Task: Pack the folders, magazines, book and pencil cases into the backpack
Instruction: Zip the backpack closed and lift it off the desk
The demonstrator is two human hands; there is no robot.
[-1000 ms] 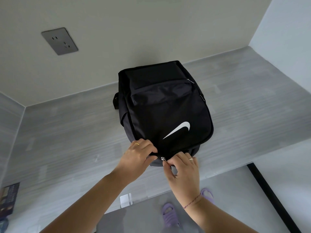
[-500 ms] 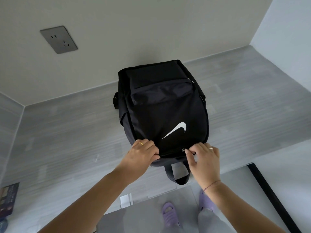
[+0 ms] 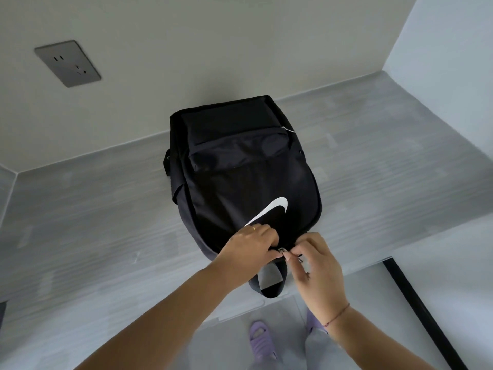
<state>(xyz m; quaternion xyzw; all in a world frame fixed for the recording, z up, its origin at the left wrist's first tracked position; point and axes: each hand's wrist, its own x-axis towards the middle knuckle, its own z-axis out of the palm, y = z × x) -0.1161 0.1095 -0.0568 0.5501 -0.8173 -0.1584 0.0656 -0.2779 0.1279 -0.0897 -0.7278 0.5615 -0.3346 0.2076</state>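
Observation:
A black backpack (image 3: 240, 166) with a white swoosh lies flat on the grey desk (image 3: 93, 209), its top end toward me and its carry loop (image 3: 266, 288) hanging over the desk's front edge. My left hand (image 3: 249, 245) grips the fabric at the bag's top edge. My right hand (image 3: 312, 263) pinches a small metal zipper pull (image 3: 282, 250) at the middle of that top edge, right beside my left fingers. The bag's zip looks closed. No folders, magazines, book or pencil cases are visible.
The desk sits in a corner with walls behind and to the right. A grey wall socket (image 3: 68, 62) is at upper left. Below the desk edge I see my purple slippers (image 3: 260, 340) and a dark strip (image 3: 424, 313) on the floor.
My right hand slid the zipper pull from the right side of the bag's top back left to the middle, meeting my left hand. The left hand kept its grip on the bag.

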